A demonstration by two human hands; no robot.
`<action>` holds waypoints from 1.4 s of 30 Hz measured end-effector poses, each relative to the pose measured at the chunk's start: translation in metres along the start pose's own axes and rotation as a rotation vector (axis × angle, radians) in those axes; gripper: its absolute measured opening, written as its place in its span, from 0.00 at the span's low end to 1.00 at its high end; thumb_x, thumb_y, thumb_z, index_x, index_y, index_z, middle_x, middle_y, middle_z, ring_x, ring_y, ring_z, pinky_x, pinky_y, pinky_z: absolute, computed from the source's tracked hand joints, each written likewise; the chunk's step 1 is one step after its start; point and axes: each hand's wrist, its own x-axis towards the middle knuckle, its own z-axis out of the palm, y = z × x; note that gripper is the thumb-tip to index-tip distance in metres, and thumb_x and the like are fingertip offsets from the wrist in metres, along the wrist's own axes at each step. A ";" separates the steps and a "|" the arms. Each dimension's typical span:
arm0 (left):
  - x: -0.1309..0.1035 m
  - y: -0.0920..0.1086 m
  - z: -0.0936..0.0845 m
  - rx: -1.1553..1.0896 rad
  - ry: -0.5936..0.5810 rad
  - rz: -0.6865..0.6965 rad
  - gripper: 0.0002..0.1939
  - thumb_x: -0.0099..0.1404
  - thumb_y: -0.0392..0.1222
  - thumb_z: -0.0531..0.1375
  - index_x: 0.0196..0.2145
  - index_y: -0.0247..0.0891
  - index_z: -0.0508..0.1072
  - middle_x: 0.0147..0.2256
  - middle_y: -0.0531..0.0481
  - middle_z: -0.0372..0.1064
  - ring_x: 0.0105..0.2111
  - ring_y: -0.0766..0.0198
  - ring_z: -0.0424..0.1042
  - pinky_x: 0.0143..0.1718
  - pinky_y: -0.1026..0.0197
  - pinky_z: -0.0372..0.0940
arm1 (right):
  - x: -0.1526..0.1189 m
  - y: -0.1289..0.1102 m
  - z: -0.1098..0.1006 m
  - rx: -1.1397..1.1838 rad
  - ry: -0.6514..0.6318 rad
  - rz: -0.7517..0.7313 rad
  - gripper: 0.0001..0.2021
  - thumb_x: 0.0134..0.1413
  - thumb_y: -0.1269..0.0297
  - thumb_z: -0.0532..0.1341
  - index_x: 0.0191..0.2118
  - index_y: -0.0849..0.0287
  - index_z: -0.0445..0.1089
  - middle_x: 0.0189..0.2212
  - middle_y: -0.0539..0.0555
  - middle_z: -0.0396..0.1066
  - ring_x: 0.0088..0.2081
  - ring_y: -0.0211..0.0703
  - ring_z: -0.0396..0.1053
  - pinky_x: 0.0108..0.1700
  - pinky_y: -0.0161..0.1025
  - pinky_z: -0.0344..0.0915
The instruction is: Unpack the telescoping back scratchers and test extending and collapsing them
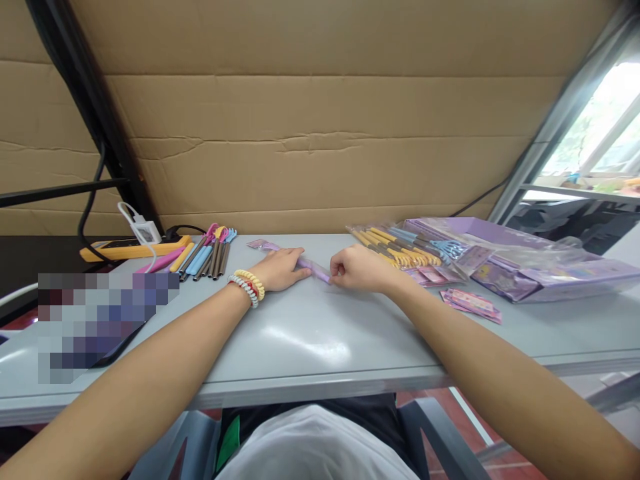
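Observation:
A slim purple item in a clear sleeve [316, 269] lies slantwise on the grey table. My left hand [283, 269] rests flat across it, fingers stretched out, covering its middle. Its far left end reaches past my fingers. At the near right end, my right hand [354, 269] is closed in a pinch, thumb and forefinger together on the sleeve's tip. To the right are bagged yellow and blue sticks [400, 248] and a small stack of pink cards [471, 305]. Several loose pens with coloured tops [203, 259] lie left of my left hand.
An open purple box [530, 293] with clear plastic in it stands at the right. A yellow power strip [135, 250] with a white charger [146, 230] is at the back left, beside a blurred patch over a dark item. Cardboard [320, 153] lines the back of the table.

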 end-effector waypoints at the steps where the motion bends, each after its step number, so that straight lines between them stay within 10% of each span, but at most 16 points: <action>1: 0.000 -0.001 0.000 -0.015 0.000 -0.009 0.35 0.63 0.61 0.46 0.59 0.33 0.56 0.59 0.37 0.57 0.58 0.49 0.57 0.57 0.50 0.53 | 0.000 0.000 0.000 0.009 -0.016 -0.020 0.07 0.44 0.65 0.60 0.27 0.57 0.75 0.25 0.53 0.72 0.26 0.38 0.63 0.29 0.34 0.53; 25: 0.000 -0.009 -0.007 -0.043 -0.029 -0.032 0.41 0.59 0.68 0.44 0.59 0.34 0.57 0.60 0.36 0.55 0.60 0.48 0.54 0.58 0.49 0.51 | 0.017 0.020 0.017 0.109 -0.006 0.145 0.14 0.51 0.57 0.56 0.28 0.61 0.75 0.24 0.56 0.72 0.28 0.40 0.65 0.30 0.35 0.56; 30: -0.001 -0.029 -0.011 -0.100 0.102 -0.228 0.41 0.62 0.66 0.40 0.61 0.32 0.52 0.62 0.36 0.52 0.61 0.50 0.53 0.58 0.52 0.51 | 0.015 0.025 0.007 0.064 -0.126 0.207 0.08 0.46 0.62 0.60 0.25 0.61 0.73 0.25 0.55 0.72 0.28 0.41 0.66 0.28 0.35 0.56; 42: 0.004 -0.038 -0.007 -0.075 -0.015 -0.324 0.46 0.59 0.70 0.37 0.63 0.32 0.50 0.63 0.38 0.48 0.63 0.48 0.47 0.60 0.51 0.47 | 0.010 0.029 -0.007 0.093 -0.297 0.137 0.06 0.40 0.62 0.60 0.21 0.59 0.67 0.20 0.51 0.66 0.25 0.38 0.61 0.25 0.35 0.52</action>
